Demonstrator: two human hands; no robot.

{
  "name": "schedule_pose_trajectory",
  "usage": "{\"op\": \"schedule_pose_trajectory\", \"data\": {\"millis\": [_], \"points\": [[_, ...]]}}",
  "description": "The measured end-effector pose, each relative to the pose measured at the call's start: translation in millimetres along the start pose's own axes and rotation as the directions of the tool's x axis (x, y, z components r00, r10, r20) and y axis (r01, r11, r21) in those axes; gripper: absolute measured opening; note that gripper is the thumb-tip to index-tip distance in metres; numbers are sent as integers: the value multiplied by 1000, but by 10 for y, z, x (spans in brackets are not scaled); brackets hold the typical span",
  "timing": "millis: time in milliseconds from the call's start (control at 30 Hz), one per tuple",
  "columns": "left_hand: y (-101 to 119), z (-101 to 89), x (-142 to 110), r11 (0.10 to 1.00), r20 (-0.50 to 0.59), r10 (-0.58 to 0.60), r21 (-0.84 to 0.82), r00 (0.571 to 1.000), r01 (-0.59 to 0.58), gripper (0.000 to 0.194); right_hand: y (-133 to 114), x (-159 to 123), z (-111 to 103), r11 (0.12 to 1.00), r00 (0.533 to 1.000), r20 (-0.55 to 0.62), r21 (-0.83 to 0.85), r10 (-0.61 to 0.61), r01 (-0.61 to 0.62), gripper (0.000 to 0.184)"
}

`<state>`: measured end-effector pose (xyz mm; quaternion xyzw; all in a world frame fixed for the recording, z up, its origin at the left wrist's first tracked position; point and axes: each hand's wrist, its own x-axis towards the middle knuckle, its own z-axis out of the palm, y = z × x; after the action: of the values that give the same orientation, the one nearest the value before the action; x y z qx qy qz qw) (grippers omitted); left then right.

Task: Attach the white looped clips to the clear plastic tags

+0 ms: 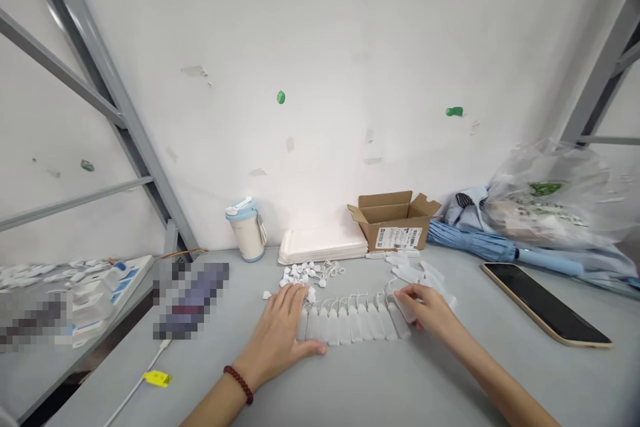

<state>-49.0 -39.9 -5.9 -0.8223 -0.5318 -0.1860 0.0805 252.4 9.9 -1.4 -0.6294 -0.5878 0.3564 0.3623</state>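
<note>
Several translucent whitish plastic sleeves lie side by side in a row on the grey table, with thin cords at their upper ends. My left hand rests flat at the row's left end, fingers stretched out and thumb apart, partly covering the end pieces. At the right end, my right hand pinches another translucent plastic sleeve between thumb and fingers. Behind my left hand is a heap of small white caps with cords. Loose translucent pieces lie behind my right hand, which hides some of them.
Along the wall stand a lidded cup, a stack of white flat packs and an open cardboard box. To the right are a blue umbrella, a plastic bag and a phone. A cable lies left.
</note>
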Motion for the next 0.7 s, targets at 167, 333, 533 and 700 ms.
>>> {"op": "schedule_pose_trajectory", "data": {"millis": [167,333,533,700], "points": [[49,-98,-96,1000,-3,29,2,1000,-29,86,-139,-77,-59,995,993,-67,17,-96,98,31],[297,-237,-217,994,-81,83,-63,993,-89,78,-508,-398,196,954,962,1,129,-273,271,29],[509,-280,-378,981,-182,117,-131,976,-142,60,-733,-817,828,938,895,300,207,-330,276,19],[378,-198,-583,989,-241,64,-112,968,-94,50,-762,-875,1122,960,884,406,243,-233,141,17]]}}
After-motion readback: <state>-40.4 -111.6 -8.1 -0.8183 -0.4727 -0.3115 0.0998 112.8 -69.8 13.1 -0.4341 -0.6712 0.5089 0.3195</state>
